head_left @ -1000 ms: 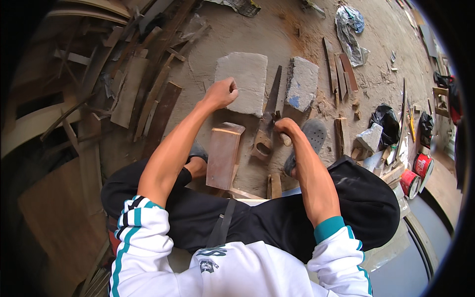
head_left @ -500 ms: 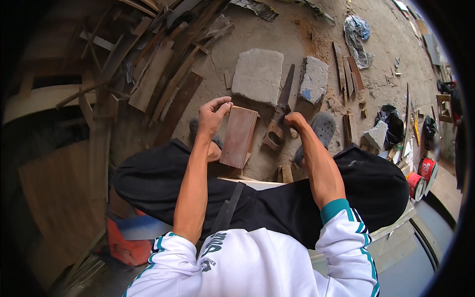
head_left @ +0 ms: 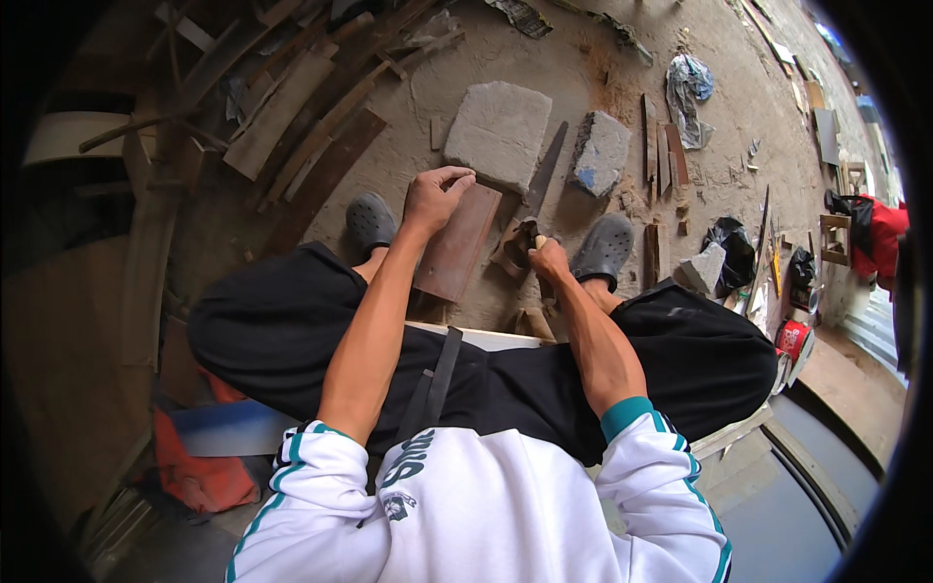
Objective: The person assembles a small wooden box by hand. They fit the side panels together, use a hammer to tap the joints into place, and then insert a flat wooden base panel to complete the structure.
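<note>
My left hand (head_left: 435, 202) is closed, thumb and fingertips pinched together at the far end of a reddish-brown wooden board piece (head_left: 461, 243). Whatever sits in that pinch is too small to make out. The wooden piece stands between my feet, tilted slightly, with a second board edge visible beneath it. My right hand (head_left: 550, 258) grips a hammer (head_left: 540, 241) by its pale handle, and its dark head hovers beside the wood. Behind the hammer a handsaw (head_left: 546, 170) lies on the ground, its wooden handle partly hidden.
Two concrete blocks, a large slab (head_left: 499, 134) and a smaller block (head_left: 601, 154), lie beyond the wood. Long planks (head_left: 326, 160) are piled at left. Wood strips (head_left: 671, 155), a black plastic bag (head_left: 736, 248) and a red can (head_left: 794, 338) are at right.
The hammer in my right hand has swung inward toward the wooden piece, its head now turned to the left. My left hand keeps its pinch at the far end. The view has shifted a little.
</note>
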A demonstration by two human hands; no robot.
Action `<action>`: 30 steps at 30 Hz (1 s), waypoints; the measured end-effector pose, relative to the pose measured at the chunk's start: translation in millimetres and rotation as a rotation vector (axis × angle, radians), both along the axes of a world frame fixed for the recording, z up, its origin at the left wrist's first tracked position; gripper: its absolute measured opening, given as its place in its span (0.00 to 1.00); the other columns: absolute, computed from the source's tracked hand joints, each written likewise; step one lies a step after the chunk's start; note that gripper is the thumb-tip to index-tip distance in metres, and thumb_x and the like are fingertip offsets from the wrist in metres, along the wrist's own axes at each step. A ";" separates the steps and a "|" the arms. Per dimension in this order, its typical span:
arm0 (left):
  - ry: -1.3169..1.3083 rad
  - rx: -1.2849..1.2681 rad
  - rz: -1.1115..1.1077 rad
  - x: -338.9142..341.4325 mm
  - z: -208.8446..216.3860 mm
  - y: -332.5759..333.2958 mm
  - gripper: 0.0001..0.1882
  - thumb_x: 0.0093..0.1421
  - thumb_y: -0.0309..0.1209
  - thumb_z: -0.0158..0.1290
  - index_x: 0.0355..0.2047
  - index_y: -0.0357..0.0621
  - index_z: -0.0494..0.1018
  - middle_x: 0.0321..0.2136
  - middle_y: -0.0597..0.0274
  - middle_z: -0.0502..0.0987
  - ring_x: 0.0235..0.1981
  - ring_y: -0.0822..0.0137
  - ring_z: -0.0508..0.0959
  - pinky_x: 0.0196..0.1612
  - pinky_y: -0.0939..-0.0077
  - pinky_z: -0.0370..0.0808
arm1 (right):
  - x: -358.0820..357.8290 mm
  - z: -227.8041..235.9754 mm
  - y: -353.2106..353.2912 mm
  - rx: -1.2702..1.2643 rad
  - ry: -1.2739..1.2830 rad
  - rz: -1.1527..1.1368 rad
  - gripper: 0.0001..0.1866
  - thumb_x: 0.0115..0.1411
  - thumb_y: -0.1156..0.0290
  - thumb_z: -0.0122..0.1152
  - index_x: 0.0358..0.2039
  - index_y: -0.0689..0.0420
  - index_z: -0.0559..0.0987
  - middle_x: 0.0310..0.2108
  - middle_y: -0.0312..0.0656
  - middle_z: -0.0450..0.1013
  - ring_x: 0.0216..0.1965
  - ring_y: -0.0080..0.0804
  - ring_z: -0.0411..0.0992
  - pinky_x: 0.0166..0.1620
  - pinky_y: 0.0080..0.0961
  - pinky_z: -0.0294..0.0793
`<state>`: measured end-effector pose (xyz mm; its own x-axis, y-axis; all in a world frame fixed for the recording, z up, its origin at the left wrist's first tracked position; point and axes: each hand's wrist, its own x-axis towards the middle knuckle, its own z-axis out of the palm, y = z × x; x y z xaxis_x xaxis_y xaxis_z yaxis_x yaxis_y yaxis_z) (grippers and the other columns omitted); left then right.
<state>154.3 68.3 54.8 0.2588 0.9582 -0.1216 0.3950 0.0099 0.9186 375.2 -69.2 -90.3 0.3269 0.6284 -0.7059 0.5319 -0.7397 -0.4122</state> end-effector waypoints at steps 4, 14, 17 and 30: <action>0.052 0.074 -0.016 -6.6 -10.1 -5.4 0.12 0.58 0.37 0.59 0.39 0.44 0.81 0.33 0.55 0.82 0.34 0.63 0.82 0.39 0.72 0.76 | 1.5 4.8 0.7 -0.008 0.038 0.016 0.23 0.53 0.63 0.59 0.41 0.70 0.76 0.41 0.63 0.76 0.46 0.55 0.76 0.48 0.43 0.75; 0.170 0.156 0.002 -4.3 -12.4 -4.9 0.10 0.58 0.34 0.60 0.39 0.45 0.82 0.32 0.57 0.82 0.34 0.65 0.81 0.39 0.74 0.75 | -2.4 -0.7 3.7 -0.064 0.056 0.018 0.23 0.52 0.64 0.58 0.42 0.70 0.76 0.41 0.62 0.76 0.44 0.55 0.76 0.47 0.42 0.75; 0.121 0.239 -0.040 -0.3 -11.9 -3.0 0.10 0.58 0.33 0.59 0.38 0.44 0.82 0.33 0.58 0.82 0.34 0.64 0.80 0.39 0.72 0.75 | 1.2 -17.2 -3.6 0.045 -0.030 0.033 0.21 0.53 0.63 0.60 0.38 0.71 0.77 0.32 0.58 0.78 0.33 0.49 0.79 0.36 0.39 0.78; 0.130 0.280 -0.103 -2.2 -11.2 0.1 0.08 0.59 0.31 0.58 0.37 0.43 0.81 0.33 0.60 0.82 0.36 0.64 0.80 0.40 0.72 0.75 | 0.3 -24.4 -4.2 0.074 -0.038 0.030 0.22 0.54 0.62 0.61 0.37 0.73 0.77 0.32 0.59 0.78 0.33 0.48 0.80 0.33 0.39 0.79</action>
